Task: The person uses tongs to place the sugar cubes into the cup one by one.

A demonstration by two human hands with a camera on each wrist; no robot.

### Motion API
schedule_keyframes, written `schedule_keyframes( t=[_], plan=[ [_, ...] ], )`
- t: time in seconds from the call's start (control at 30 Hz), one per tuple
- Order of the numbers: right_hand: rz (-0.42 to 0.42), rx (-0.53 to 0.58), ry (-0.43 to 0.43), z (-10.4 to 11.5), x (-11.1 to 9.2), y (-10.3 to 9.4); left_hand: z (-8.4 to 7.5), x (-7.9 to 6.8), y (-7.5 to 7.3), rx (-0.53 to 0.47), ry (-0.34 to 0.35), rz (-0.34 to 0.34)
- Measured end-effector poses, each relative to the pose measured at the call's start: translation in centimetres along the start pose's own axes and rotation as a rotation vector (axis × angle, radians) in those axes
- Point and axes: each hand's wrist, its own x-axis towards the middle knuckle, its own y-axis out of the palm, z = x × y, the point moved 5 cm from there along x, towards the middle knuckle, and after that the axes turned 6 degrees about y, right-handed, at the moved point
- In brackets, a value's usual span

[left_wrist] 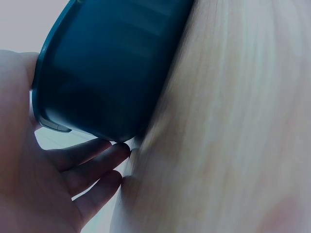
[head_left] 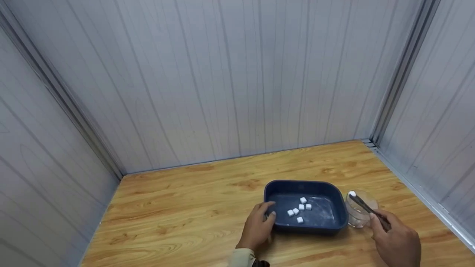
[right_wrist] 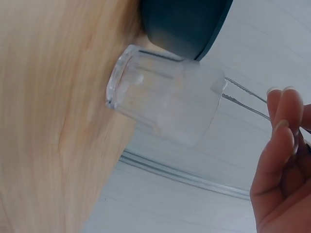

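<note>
A dark blue rectangular dish [head_left: 308,229] holds several small white cubes [head_left: 301,207]. At its left end my left hand [head_left: 256,227] grips the rim; in the left wrist view the other fingers [left_wrist: 99,191] spread below the dish's corner, near the tabletop. My right hand [head_left: 397,237] pinches metal tongs [head_left: 365,206], whose tips hold one white cube [head_left: 351,193] at the mouth of a clear glass [head_left: 357,221]. In the right wrist view the glass [right_wrist: 160,97] stands upright beside the dish, its inside blurred by the cloudy wall.
The wood-grain tabletop [head_left: 178,215] extends to the left of and behind the dish. Pale panelled walls [head_left: 245,81] enclose it at the back and both sides, with a metal corner strip [head_left: 397,74] at the back right.
</note>
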Motion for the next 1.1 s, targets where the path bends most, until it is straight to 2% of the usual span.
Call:
schedule_keyframes(
  t=[0.27, 0.57, 0.83, 1.1],
  plan=[
    [-0.006, -0.031, 0.033, -1.3, 0.1, -0.2, -0.1, 0.0, -0.1, -0.007, 0.009, -0.002],
    [0.066, -0.052, 0.11, -1.8, -0.3, 0.5, 0.0, 0.0, -0.1, -0.016, 0.013, -0.008],
    [0.04, -0.033, 0.072, -2.3, -0.3, 0.8, 0.1, -0.1, -0.1, -0.017, 0.033, 0.003],
    [0.065, -0.038, 0.101, -2.6, -0.4, 1.0, 0.2, -0.1, 0.0, -0.024, 0.038, 0.003]
  ],
)
